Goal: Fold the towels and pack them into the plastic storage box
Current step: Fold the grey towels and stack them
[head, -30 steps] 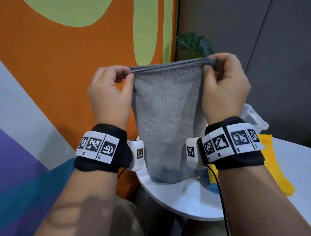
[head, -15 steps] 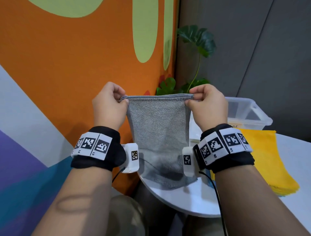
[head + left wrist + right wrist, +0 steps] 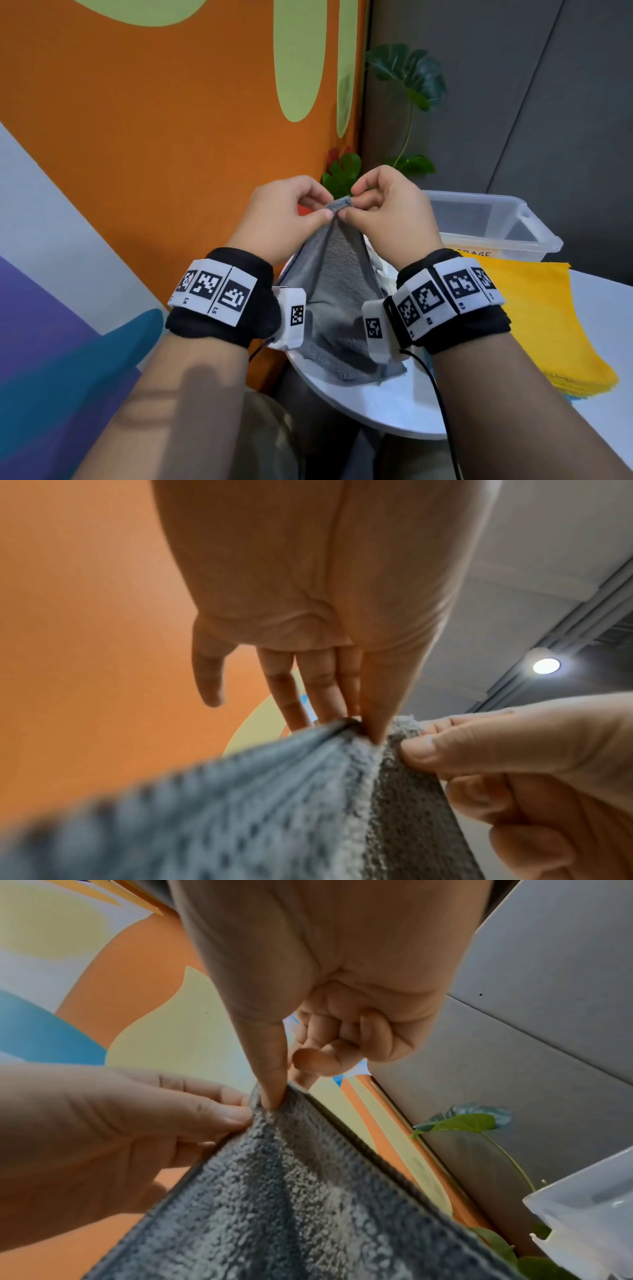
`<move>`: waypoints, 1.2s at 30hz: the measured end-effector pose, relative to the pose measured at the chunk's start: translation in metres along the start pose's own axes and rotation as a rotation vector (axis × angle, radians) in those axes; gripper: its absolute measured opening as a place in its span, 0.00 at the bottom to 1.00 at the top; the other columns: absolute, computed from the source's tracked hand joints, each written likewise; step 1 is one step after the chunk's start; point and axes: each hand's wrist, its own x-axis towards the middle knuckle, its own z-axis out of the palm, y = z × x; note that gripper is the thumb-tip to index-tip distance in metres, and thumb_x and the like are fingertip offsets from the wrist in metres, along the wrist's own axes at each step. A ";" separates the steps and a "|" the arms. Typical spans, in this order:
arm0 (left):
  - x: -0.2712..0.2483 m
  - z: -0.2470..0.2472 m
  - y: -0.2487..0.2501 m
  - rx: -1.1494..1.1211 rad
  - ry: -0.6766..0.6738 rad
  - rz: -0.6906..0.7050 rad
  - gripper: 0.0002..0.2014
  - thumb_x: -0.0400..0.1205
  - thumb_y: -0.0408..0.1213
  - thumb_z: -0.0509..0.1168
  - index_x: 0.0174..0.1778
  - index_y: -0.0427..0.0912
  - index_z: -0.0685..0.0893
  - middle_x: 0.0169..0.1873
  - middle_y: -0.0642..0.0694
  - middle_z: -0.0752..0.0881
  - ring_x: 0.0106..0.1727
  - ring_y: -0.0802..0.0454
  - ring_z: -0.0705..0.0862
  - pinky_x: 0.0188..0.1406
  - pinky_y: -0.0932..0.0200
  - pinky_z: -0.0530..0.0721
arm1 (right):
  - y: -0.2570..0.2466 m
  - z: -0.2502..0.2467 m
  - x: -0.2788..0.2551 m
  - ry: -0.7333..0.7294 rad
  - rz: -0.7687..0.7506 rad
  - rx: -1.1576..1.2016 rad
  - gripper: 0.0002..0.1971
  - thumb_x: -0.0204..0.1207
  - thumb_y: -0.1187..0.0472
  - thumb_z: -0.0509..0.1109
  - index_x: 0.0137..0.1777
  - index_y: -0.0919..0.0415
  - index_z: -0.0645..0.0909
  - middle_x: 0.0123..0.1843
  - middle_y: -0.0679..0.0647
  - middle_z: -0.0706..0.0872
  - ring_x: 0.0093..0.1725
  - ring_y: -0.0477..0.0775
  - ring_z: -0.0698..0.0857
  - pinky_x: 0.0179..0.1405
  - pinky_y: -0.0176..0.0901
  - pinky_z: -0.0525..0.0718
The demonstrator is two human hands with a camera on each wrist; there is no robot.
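1. Over the near rim of the white desk [image 3: 394, 407], the lower edge of a grey towel [image 3: 337, 298] drags in a loose heap while its top is held up between two wrists banded with printed markers.

2. Just above, the left hand [image 3: 284, 219] and right hand [image 3: 390, 209] meet, each pinching a top corner of the towel; the left wrist view shows the left thumb [image 3: 380, 710] and fingers clamped on the hem, and the right wrist view shows the right thumb [image 3: 270, 1080] pressed onto the other corner.

3. The likely trouble is at the handover: if one hand lets go before the other has both corners, a corner may drop and the half-fold open.

4. The two hanging halves look uneven; laid down like this, the fold could come out skewed.

5. The heap on the desk rim could snag or slide off the edge as the towel is lowered.

6. To the right lies a stack of yellow towels [image 3: 534, 318], not yet packed; a sweeping arm might ruffle it.

7. Behind it stands the clear box [image 3: 534, 240], with no towel visible inside, and a plant [image 3: 411, 75] in the corner beyond.
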 end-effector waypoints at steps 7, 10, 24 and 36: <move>0.001 0.008 -0.004 0.061 0.067 0.007 0.06 0.81 0.34 0.65 0.46 0.52 0.83 0.40 0.56 0.86 0.45 0.55 0.83 0.50 0.56 0.80 | 0.005 0.006 -0.005 -0.053 -0.062 -0.200 0.11 0.69 0.58 0.76 0.40 0.49 0.74 0.34 0.45 0.82 0.31 0.42 0.76 0.33 0.41 0.74; 0.001 0.006 -0.005 -0.006 0.110 0.024 0.07 0.83 0.31 0.62 0.46 0.49 0.81 0.38 0.55 0.85 0.40 0.63 0.80 0.41 0.71 0.74 | 0.009 0.010 -0.008 -0.069 -0.048 -0.295 0.10 0.70 0.58 0.74 0.40 0.49 0.74 0.33 0.44 0.81 0.37 0.48 0.80 0.42 0.47 0.80; 0.008 -0.013 -0.010 -0.040 0.422 -0.045 0.09 0.86 0.30 0.54 0.53 0.47 0.77 0.32 0.61 0.73 0.32 0.66 0.72 0.34 0.65 0.66 | 0.022 0.023 -0.024 -0.125 -0.139 -0.265 0.11 0.76 0.63 0.68 0.44 0.48 0.68 0.37 0.45 0.80 0.34 0.50 0.78 0.36 0.44 0.75; 0.009 -0.036 0.013 -0.150 0.562 0.181 0.10 0.84 0.28 0.52 0.56 0.39 0.77 0.37 0.61 0.76 0.37 0.64 0.75 0.40 0.68 0.72 | 0.040 0.029 -0.023 -0.524 0.057 -0.635 0.13 0.80 0.50 0.64 0.54 0.58 0.82 0.53 0.55 0.84 0.53 0.57 0.81 0.53 0.47 0.81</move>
